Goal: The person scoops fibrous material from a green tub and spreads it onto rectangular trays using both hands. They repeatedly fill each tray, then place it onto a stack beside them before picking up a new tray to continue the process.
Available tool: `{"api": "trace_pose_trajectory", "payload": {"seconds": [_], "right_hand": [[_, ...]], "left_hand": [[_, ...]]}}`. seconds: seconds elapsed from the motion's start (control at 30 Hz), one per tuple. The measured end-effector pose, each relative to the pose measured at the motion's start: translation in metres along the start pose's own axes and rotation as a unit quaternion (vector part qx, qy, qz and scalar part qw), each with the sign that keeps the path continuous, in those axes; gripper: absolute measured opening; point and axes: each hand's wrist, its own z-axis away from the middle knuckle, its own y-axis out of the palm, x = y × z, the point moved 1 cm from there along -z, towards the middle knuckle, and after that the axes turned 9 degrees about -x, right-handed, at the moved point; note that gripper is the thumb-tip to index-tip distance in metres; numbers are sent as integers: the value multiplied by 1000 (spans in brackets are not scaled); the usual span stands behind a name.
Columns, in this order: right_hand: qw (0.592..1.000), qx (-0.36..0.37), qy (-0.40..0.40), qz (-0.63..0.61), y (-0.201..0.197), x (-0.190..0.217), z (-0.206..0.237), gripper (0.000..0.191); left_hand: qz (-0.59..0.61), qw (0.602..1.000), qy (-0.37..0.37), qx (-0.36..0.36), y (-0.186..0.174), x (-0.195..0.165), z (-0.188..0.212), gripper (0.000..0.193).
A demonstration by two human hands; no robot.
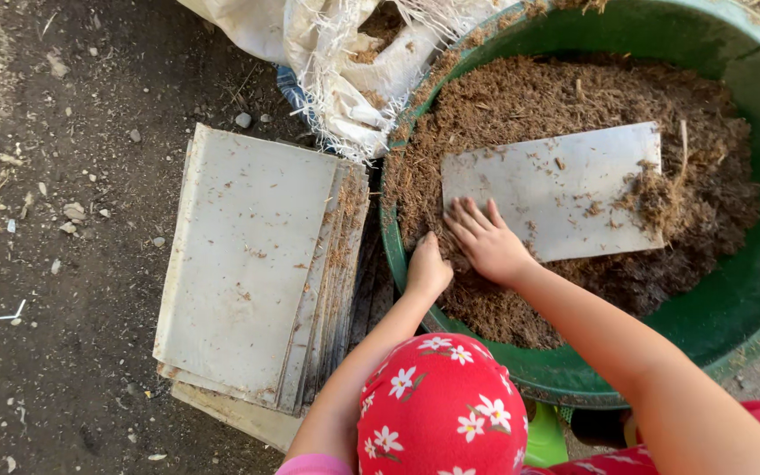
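Right hand (488,244) is laid flat, fingers spread, on a grey flat sheet (556,189) atop brown fibre (521,97) in the green tub (749,299). Left hand (427,268), beside it, is fisted in fibre.

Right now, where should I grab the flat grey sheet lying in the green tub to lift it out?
Probably take the flat grey sheet by its near left corner, beside the right hand, which rests at that edge. It lies flat on the brown fibre, so slide fingers under the edge from the left. The far right end carries a clump of fibre.
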Motion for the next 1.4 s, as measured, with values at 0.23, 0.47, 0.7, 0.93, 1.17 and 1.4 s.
{"api": "trace_pose_trajectory", "payload": {"seconds": [0.23, 0.47, 0.7, 0.93, 1.17, 1.4], "right_hand": [[954, 133, 137, 232, -21, -56, 129, 76], [761, -24, 647, -47, 25, -25, 192, 94], [724, 194, 616, -240, 88, 46, 145, 141], [712, 277, 600, -239, 70, 46, 157, 146], [686, 278, 643, -197, 102, 49, 142, 132], [717, 270, 624, -154, 78, 56, 134, 117]], "left_hand": [[2, 1000, 3, 10, -4, -3, -6, 88], [-1, 999, 35, 11, -6, 0, -9, 81], [-26, 999, 11, 36, -5, 1, -10, 89], [-12, 999, 4, 32, -8, -1, -7, 88], [-47, 998, 2, 49, -6, 8, -7, 90], [-43, 997, -10, 57, -8, 9, -6, 92]]}}
